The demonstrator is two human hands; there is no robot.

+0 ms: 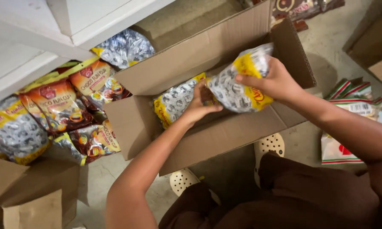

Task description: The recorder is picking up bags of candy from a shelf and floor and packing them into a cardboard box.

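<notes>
An open cardboard box (pixel 225 131) sits on the floor in front of me. My right hand (pixel 272 80) grips a yellow and silver candy bag (pixel 237 85) and holds it above the box. My left hand (pixel 198 106) reaches into the box and rests on a second bag of the same kind (pixel 174 104) that lies inside, while also touching the lower end of the lifted bag.
Orange snack bags (pixel 57 104) and silver candy bags (pixel 10 133) are piled at the left under white shelves (pixel 34 38). Red, white and green packets (pixel 352 101) lie at the right. Another cardboard box (pixel 29 191) stands at lower left. My feet in white perforated shoes (pixel 269 144) touch the box.
</notes>
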